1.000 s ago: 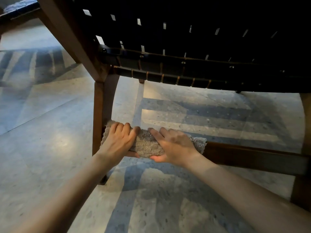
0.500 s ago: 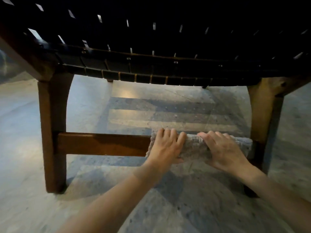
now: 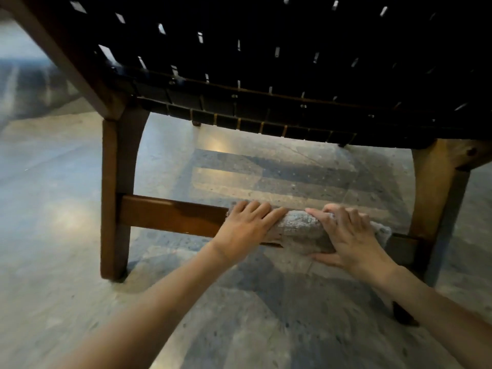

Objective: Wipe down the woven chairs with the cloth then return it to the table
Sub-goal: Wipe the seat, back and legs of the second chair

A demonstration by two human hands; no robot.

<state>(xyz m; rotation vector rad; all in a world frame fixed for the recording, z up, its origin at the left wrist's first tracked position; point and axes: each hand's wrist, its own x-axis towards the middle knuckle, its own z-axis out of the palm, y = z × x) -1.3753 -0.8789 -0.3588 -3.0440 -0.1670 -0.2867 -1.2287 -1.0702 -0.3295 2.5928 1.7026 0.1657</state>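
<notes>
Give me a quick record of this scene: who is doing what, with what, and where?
Activity: a person wiping a chair's lower rail
Tool: grey cloth, wrapped over the wooden crossbar
Left hand: grips the cloth, fingers curled over the bar's top
Right hand: grips the cloth nearer the right chair leg
Above the hands: dark woven seat in a wooden frame
Uncovered rail: runs to the left chair leg
Ground: speckled stone floor
Table: not in view

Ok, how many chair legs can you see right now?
2 plainly: left leg joined to the crossbar's left end, right leg beyond the cloth. Two small dark stubs under the seat's far edge may be rear legs.
</notes>
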